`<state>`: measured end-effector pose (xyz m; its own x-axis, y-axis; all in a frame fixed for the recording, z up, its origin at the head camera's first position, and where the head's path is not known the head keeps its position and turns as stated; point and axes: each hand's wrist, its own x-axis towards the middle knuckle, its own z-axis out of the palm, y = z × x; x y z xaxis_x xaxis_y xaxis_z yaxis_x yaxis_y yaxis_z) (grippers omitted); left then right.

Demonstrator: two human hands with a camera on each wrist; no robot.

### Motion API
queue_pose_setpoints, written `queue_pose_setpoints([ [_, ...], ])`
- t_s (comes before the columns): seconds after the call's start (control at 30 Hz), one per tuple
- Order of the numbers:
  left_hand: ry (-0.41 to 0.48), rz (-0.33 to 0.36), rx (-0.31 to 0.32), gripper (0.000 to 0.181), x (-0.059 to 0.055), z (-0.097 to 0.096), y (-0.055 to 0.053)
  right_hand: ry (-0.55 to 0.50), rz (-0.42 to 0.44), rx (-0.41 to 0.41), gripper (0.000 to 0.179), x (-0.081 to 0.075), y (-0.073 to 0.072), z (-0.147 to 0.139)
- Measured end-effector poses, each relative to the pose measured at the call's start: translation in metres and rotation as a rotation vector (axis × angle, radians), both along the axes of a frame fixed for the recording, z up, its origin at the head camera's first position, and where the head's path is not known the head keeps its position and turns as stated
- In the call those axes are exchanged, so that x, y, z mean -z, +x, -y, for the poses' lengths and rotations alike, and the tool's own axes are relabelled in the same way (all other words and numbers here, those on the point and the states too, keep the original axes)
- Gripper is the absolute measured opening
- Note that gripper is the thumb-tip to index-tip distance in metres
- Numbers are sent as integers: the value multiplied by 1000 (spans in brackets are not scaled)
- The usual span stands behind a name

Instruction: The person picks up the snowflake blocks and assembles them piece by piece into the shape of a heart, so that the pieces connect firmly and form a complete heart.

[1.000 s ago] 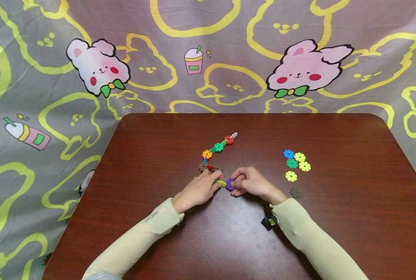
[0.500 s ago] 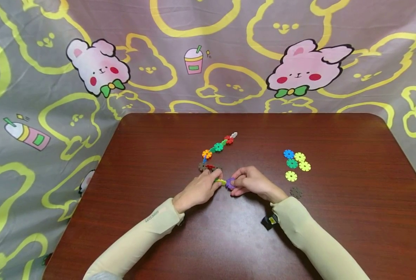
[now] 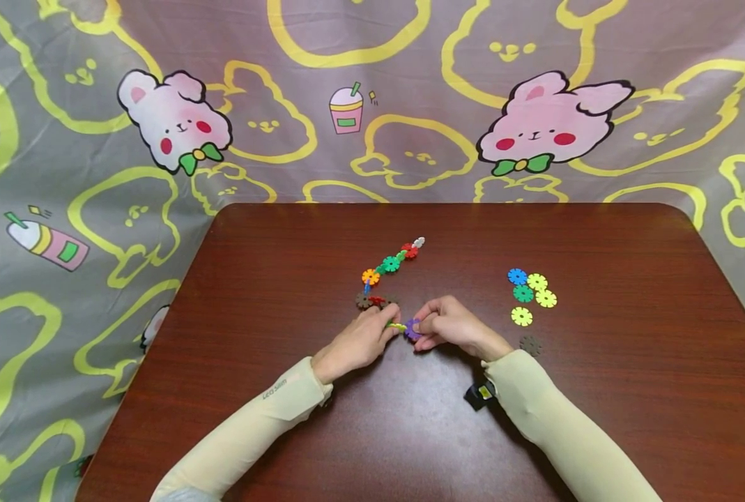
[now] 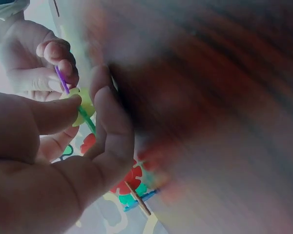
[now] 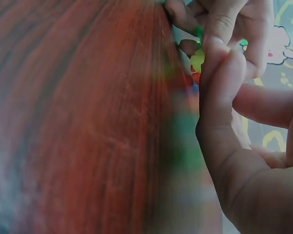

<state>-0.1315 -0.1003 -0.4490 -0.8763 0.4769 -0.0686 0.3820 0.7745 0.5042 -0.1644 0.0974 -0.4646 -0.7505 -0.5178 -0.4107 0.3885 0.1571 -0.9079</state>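
Observation:
A chain of interlocked notched plastic discs curves over the table, from a white disc [image 3: 419,242] at its far end past an orange disc [image 3: 371,277] to a yellow disc [image 3: 398,326] near me. My left hand [image 3: 362,338] pinches the chain's near end, where the left wrist view shows the yellow disc [image 4: 86,101] joined to a green disc [image 4: 88,121]. Between thumb and fingers my right hand [image 3: 454,326] holds a purple disc [image 3: 412,329], which meets the yellow one edge to edge. Whether their slots interlock, I cannot tell. Fingers hide the purple disc in the right wrist view.
Loose discs lie to the right on the brown table [image 3: 598,265]: a blue disc [image 3: 517,277], a green disc [image 3: 523,293], several yellow ones and a dark grey-brown disc [image 3: 531,345] close to the right forearm. A patterned cloth [image 3: 403,125] hangs behind the table.
Both hands stay in nearly the same place. The purple disc has turned and shifted slightly against the yellow disc; the rest of the chain and the loose discs have not visibly moved.

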Motion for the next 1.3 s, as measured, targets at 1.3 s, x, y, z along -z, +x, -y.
queue_pose_setpoints([
  [1.3,35,-46,-77,8,2,-5,4,-37,71,52,14,-6,-5,9],
])
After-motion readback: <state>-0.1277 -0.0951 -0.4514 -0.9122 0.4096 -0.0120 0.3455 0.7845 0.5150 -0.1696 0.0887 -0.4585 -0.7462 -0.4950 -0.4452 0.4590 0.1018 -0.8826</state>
